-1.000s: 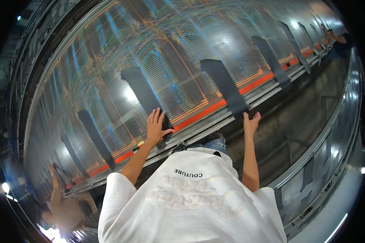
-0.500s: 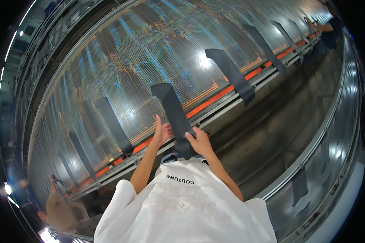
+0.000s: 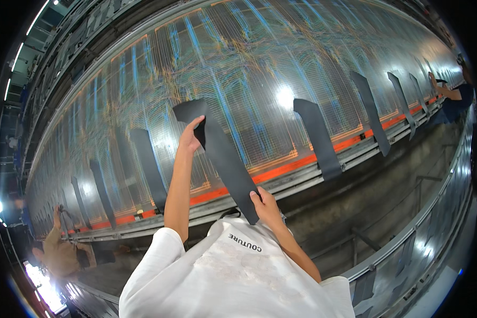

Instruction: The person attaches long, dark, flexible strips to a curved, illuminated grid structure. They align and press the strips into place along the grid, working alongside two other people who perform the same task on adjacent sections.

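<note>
A long, flexible dark grey strip [image 3: 229, 167] with a wider, angled far end slants across the metal table from the far left down toward my shirt. My left hand [image 3: 192, 137] grips its left edge near the far end, where the edge curls up and shows a black underside. At the near end, my right hand [image 3: 266, 208] holds the strip with the thumb on top; its other fingers are mostly hidden. The near end sticks out past the table's edge.
The shiny table [image 3: 249, 69] carries thin blue and orange lines. Similar dark strips [image 3: 318, 135] lie spaced along its near side, by a red-orange band [image 3: 281, 172]. A rail [image 3: 379, 259] runs behind at right. Other people work at far right [image 3: 453, 95] and left [image 3: 63, 254].
My left hand has gone from beside the strip to its far part and now grips its edge. The strip's far end has shifted left and lifted slightly. The view has turned.
</note>
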The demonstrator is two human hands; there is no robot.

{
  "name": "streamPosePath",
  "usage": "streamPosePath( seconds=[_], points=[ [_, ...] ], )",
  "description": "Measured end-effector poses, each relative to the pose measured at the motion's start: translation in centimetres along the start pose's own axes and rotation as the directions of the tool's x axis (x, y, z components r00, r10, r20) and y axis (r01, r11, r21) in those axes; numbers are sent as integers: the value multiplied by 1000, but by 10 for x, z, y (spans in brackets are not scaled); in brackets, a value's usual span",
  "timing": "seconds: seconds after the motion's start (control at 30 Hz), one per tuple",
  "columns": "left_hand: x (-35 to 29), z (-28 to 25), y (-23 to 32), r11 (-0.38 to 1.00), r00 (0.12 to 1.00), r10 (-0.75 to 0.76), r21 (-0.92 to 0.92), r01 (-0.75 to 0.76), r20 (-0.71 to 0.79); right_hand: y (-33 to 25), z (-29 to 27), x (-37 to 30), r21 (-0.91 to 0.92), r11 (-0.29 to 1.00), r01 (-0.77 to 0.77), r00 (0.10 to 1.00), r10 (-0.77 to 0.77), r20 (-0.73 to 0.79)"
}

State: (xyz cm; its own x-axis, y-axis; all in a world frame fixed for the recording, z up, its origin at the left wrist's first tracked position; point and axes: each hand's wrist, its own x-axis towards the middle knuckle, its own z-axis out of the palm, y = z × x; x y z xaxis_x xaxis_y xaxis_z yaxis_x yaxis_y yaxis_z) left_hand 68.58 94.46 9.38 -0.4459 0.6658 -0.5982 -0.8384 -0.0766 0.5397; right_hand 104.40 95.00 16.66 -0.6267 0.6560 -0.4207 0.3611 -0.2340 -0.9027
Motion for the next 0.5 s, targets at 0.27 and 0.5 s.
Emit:
streamPosePath(
  seconds=[0.27, 0.5],
  points=[
    [124, -2, -16, 506, 857, 460, 862, -38, -232, 37, 28, 75, -226, 967, -122, 980, 82, -179],
    [152, -14, -30, 177, 736, 661, 983, 42, -150, 57, 41, 103, -221, 953, -206, 967, 164, -195]
  ],
)
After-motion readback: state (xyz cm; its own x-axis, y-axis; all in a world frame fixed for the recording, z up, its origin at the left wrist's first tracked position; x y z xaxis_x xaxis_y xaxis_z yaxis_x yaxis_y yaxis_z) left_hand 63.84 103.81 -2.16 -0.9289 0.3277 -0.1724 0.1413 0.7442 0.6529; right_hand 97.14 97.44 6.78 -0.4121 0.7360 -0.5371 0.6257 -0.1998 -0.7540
